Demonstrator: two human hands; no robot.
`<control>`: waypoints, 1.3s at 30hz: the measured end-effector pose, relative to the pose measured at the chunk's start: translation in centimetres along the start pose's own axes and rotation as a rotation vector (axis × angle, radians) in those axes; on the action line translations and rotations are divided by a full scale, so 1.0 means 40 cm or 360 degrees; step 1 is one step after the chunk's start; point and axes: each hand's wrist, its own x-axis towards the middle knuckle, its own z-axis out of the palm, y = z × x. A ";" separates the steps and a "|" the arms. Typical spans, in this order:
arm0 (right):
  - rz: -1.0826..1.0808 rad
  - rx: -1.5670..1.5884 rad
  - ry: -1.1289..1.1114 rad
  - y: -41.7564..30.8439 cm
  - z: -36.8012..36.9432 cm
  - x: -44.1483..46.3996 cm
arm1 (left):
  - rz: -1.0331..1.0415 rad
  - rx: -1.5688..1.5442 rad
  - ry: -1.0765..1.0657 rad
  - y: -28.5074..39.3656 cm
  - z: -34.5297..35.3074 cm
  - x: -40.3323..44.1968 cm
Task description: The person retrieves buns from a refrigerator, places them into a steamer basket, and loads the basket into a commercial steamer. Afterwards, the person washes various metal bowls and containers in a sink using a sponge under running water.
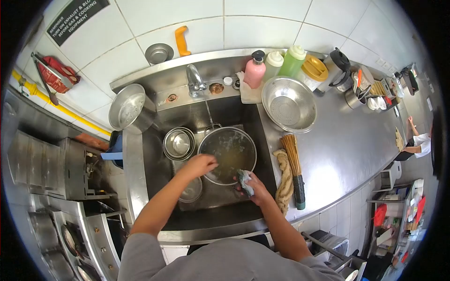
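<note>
Your wide, round metal pot (255, 161) sits in the dark steel sink (211, 201), filled with cloudy, yellowish water (234, 152) on which pale froth or scraps float. Its rim looks bright and whole; the murk hides the bottom.

You appear to be partway through washing: the pot is filled and the scrubber is in hand, but the dirty water suggests that emptying and rinsing remain. Whether the inside is scrubbed clean, you cannot tell.

Your right hand (256, 188) has its fingers wrapped around a crumpled green-and-white scrubbing cloth (244, 181) at the pot's near edge. Your left hand (201, 165) is over the pot's left side, fingers curled inward; whether they grasp anything is hidden.

Left of the pot you have nested round steel bowls (179, 143), and a shallow, pale dish (191, 191) beneath your left forearm. A thin stream drops from the chrome tap (193, 82) toward the pot's far edge. On the steel worktop (337, 145) to your right lie a bamboo-bristle brush (293, 161) and a perforated metal colander (289, 105).
</note>
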 end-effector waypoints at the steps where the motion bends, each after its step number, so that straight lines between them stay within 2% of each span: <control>1: 0.0007 -0.0007 -0.0019 -0.001 -0.004 -0.003 | 0.0152 0.0048 0.0144 -0.002 0.028 0.052; 5: 0.0008 -0.0029 -0.0015 0.017 -0.026 -0.020 | -0.0046 0.0407 0.0321 -0.152 0.252 0.258; 7: -0.0004 -0.0020 0.0006 0.023 -0.023 -0.034 | -0.0652 0.0282 0.0382 -0.228 0.351 0.326; 8: 0.0021 -0.0041 0.0041 0.023 -0.023 -0.043 | -0.0630 0.0284 0.0381 -0.239 0.366 0.357; 11: 0.0059 -0.0203 0.0015 0.036 -0.039 -0.053 | -0.0903 -0.0006 0.0177 -0.244 0.441 0.386; 14: 0.0077 -0.0250 0.0020 0.047 -0.053 -0.058 | -0.1083 -0.0153 0.0197 -0.262 0.503 0.376; 17: 0.0132 -0.0284 0.0017 0.039 -0.063 -0.059 | -0.1124 -0.0162 0.0324 -0.294 0.517 0.337; 21: 0.0093 -0.0164 -0.0036 0.028 -0.053 -0.056 | -0.0952 0.0078 0.0359 -0.293 0.442 0.317; 24: 0.0097 -0.0180 -0.0041 0.022 -0.045 -0.051 | -0.0667 0.0539 0.0147 -0.195 0.331 0.319; 25: 0.0088 -0.0177 -0.0049 0.023 -0.041 -0.051 | -0.0678 0.0543 0.0149 -0.155 0.301 0.321; 27: 0.0064 -0.0125 -0.0085 0.028 -0.045 -0.044 | -0.0353 0.0685 0.0082 -0.078 0.253 0.323; 28: 0.0038 -0.0072 -0.0110 0.034 -0.050 -0.040 | -0.0353 0.0690 0.0080 -0.059 0.244 0.309; 30: 0.0031 -0.0018 -0.0151 0.043 -0.062 -0.027 | 0.0073 0.0744 0.0223 -0.027 0.219 0.281; 34: 0.0086 0.0120 -0.0141 0.026 -0.042 -0.028 | 0.0291 0.0794 0.0376 -0.006 0.165 0.216; 36: 0.0034 0.0135 -0.0185 0.015 -0.031 -0.015 | 0.0538 0.0812 0.0621 -0.006 0.129 0.191; 39: -0.0064 0.0161 -0.0215 -0.017 -0.003 0.018 | 0.0410 0.0562 0.0708 -0.003 0.057 0.148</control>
